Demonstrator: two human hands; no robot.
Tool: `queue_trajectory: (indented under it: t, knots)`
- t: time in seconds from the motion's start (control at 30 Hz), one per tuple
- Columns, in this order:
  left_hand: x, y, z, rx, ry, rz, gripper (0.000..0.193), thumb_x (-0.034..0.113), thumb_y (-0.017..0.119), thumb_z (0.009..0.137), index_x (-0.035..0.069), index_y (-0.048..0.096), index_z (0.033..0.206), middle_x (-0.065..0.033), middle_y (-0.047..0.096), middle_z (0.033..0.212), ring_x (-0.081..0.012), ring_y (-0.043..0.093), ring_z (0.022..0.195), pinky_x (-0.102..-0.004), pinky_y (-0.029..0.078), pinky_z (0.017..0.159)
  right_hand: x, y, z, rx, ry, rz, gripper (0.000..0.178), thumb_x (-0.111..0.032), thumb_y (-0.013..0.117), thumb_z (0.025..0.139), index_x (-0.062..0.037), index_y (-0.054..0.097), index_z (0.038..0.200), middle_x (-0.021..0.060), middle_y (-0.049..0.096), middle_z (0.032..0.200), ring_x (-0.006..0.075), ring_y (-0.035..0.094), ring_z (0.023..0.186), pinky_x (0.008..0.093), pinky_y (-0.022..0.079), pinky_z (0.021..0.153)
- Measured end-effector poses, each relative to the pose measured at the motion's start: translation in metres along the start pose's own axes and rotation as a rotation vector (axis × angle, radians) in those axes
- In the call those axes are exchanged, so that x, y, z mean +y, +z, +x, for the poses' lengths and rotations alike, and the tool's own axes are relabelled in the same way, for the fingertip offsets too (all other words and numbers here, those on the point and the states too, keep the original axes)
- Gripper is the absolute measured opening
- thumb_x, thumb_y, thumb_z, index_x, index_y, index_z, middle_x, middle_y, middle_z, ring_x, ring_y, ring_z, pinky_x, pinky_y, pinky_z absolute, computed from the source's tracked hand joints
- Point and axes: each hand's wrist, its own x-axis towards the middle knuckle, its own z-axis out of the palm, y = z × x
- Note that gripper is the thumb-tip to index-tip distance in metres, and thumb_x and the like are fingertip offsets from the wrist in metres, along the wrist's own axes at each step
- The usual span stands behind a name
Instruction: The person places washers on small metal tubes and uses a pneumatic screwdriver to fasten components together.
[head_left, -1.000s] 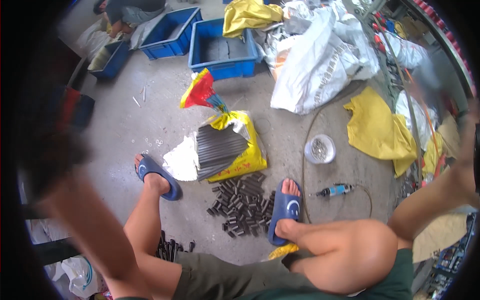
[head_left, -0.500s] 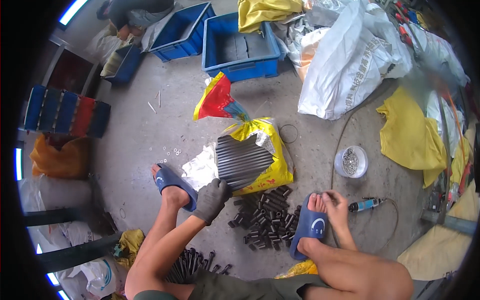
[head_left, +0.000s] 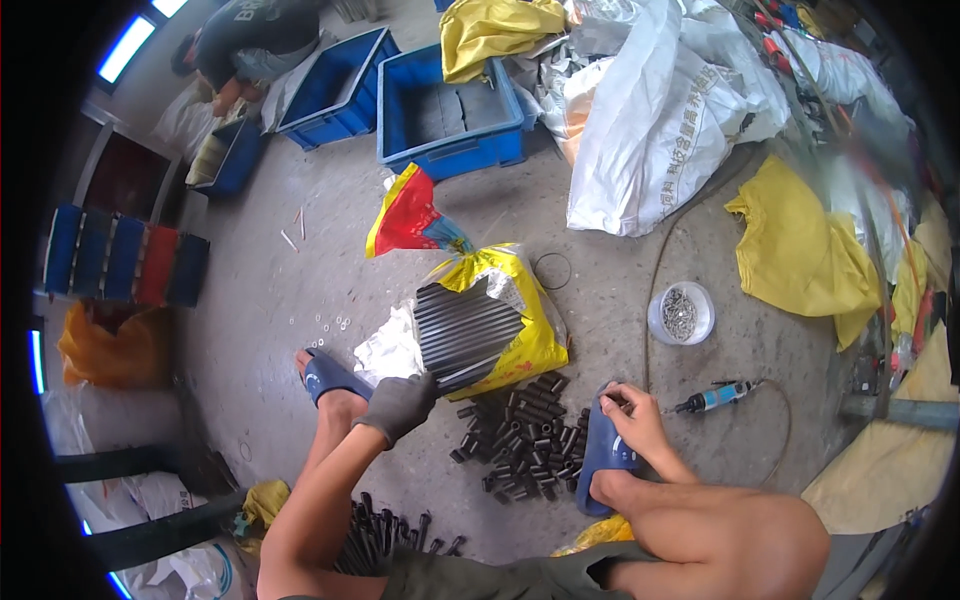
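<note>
My left hand, in a dark grey glove, is closed at the lower left ends of several black ribbed-looking rods. What its fingers grip there is hidden. The rods lie side by side in a torn yellow bag with a red twisted top. Bare, my right hand hovers over the toe of the blue slipper on my right foot, thumb and fingers pinched together; anything between them is too small to make out. Between my feet lies a pile of short black tubes.
A white tub of small metal parts stands right of the bag. Near it lies a blue air tool with a hose. Dark headed rods lie by my left leg. Blue crates stand beyond; another person crouches far left.
The whole view has shifted, so most things sit farther left. My right hand has moved left over the slipper's toe, its fingers more curled. My left hand stays at the rod ends.
</note>
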Motion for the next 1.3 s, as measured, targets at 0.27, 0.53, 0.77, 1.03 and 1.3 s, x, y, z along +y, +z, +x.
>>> queue_trajectory:
  t: [0.27,0.53,0.77,1.03,1.3]
  knots:
    - [-0.029,-0.043,-0.011,-0.074,-0.052,-0.038,0.011,0.020,0.066,0.092,0.010,0.064,0.089,-0.0160,0.067,0.081,-0.0407,0.067,0.079,-0.0487,0.051,0.070,-0.008,0.005,-0.003,-0.056,0.009,-0.082,0.016,-0.015,0.074,0.093,0.0000,0.073,0.100,0.0127,0.072,0.092,0.0249,0.068,0.079,0.0311,0.052,0.075]
    - [-0.028,-0.070,-0.038,-0.011,-0.006,-0.244,0.013,0.023,0.070,0.091,0.009,0.070,0.092,-0.0177,0.068,0.076,-0.0400,0.070,0.074,-0.0484,0.053,0.067,0.020,-0.008,0.009,-0.365,0.615,1.146,0.052,-0.045,0.049,0.107,-0.0020,0.066,0.131,0.0085,0.072,0.124,0.0168,0.065,0.095,0.0303,0.049,0.082]
    - [0.040,-0.167,-0.074,0.084,-0.075,-0.460,0.011,0.012,0.074,0.088,0.005,0.073,0.097,-0.0133,0.068,0.073,-0.0290,0.069,0.066,-0.0381,0.053,0.065,0.009,-0.013,0.011,-0.277,0.504,0.949,0.049,-0.039,0.049,0.108,-0.0005,0.066,0.132,0.0100,0.072,0.121,0.0139,0.064,0.094,0.0277,0.050,0.080]
    - [0.151,-0.154,0.009,0.025,0.136,-0.399,0.035,0.024,0.069,0.097,0.014,0.069,0.131,-0.0156,0.069,0.071,-0.0315,0.071,0.061,-0.0440,0.054,0.060,-0.018,-0.054,0.034,0.228,0.114,0.487,0.025,-0.018,0.060,0.106,0.0034,0.070,0.116,0.0061,0.073,0.101,0.0110,0.064,0.088,0.0271,0.052,0.082]
    - [0.192,-0.078,0.124,0.163,0.215,-0.393,0.026,0.035,0.067,0.095,0.013,0.077,0.104,-0.0183,0.069,0.075,-0.0399,0.069,0.070,-0.0496,0.054,0.063,0.009,-0.032,0.021,0.304,0.061,0.135,0.017,-0.012,0.066,0.101,0.0020,0.072,0.108,0.0075,0.075,0.090,0.0101,0.069,0.082,0.0282,0.055,0.074]
